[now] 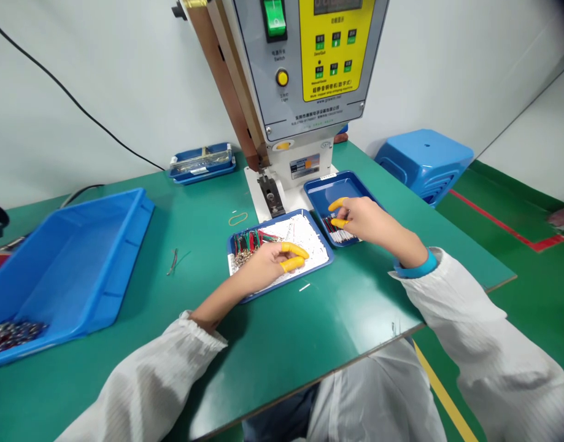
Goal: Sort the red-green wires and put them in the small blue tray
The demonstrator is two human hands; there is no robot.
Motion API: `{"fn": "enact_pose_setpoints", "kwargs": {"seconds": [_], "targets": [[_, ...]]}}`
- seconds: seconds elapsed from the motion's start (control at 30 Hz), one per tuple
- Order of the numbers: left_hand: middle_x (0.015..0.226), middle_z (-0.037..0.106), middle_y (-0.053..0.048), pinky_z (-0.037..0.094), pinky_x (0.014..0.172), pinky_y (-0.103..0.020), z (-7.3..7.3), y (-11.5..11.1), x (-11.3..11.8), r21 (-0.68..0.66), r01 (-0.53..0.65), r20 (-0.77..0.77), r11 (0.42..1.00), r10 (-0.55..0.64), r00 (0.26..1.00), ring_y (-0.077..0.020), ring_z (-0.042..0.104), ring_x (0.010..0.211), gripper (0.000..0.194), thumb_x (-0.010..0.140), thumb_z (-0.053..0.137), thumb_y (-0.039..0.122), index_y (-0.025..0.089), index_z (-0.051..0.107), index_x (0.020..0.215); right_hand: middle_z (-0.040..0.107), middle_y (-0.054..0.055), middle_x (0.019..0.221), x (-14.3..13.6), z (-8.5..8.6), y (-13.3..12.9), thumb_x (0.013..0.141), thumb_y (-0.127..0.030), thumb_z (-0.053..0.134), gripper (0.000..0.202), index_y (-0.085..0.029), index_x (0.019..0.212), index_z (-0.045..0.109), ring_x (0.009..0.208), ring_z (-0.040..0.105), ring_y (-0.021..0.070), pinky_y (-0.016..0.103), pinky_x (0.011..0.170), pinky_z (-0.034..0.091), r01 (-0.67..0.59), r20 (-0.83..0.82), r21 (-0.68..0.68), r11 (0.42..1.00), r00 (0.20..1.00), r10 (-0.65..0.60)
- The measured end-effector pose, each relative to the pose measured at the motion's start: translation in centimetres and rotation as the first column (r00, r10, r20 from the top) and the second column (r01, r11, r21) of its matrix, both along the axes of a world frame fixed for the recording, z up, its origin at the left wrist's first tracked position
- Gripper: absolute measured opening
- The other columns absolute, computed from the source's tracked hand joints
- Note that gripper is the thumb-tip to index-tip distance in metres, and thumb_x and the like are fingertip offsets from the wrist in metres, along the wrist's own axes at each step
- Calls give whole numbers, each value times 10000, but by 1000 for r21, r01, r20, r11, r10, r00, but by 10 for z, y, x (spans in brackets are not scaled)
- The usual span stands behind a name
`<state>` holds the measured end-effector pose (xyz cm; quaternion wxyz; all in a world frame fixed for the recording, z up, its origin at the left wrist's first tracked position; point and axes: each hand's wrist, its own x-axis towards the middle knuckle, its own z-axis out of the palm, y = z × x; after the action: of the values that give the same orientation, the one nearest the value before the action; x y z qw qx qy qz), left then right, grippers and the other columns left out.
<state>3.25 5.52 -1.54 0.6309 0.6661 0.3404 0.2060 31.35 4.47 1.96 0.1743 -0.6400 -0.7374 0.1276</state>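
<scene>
My left hand [275,263], with yellow finger cots on thumb and forefinger, is over a blue tray [326,258]. Its fingertips are apart above many small white tubes [312,236]. Red, green and black wires with metal ends [249,242] fill that tray's left side. Over a second blue tray [353,184] is my right hand [358,218], also in yellow finger cots, thumb and forefinger apart. Beneath it lie dark and red wires with white sleeves [337,233], partly hidden by the hand. I see nothing held in either hand.
A grey machine [282,110] with a yellow panel stands behind the trays. A large blue bin [92,252] is at left, a smaller tray [203,162] at the back. A rubber band [238,218] and a loose wire [172,262] lie on the green table. A blue stool [422,156] stands right.
</scene>
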Motion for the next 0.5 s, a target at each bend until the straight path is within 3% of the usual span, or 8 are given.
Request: {"fn": "enact_pose_setpoints", "kwargs": {"seconds": [0.17, 0.5], "targets": [[975, 772, -85, 570, 796, -288, 0, 0, 0, 7, 20, -17, 1000, -20, 1000, -161, 697, 847, 325, 787, 834, 380, 147, 769, 1005, 788, 26, 898, 9, 5, 1, 849, -133, 675, 318, -179, 1162, 709, 743, 701, 166, 254, 654, 466, -87, -159, -48, 995, 984, 78], [939, 774, -82, 577, 824, -312, -1, 1, -2, 35, 30, -32, 999, -28, 999, -171, 702, 843, 334, 815, 818, 386, 154, 778, 1052, 790, 14, 860, 2, 9, -3, 780, -79, 643, 318, -205, 1048, 760, 716, 677, 164, 245, 588, 402, -126, -73, -130, 983, 990, 117]]}}
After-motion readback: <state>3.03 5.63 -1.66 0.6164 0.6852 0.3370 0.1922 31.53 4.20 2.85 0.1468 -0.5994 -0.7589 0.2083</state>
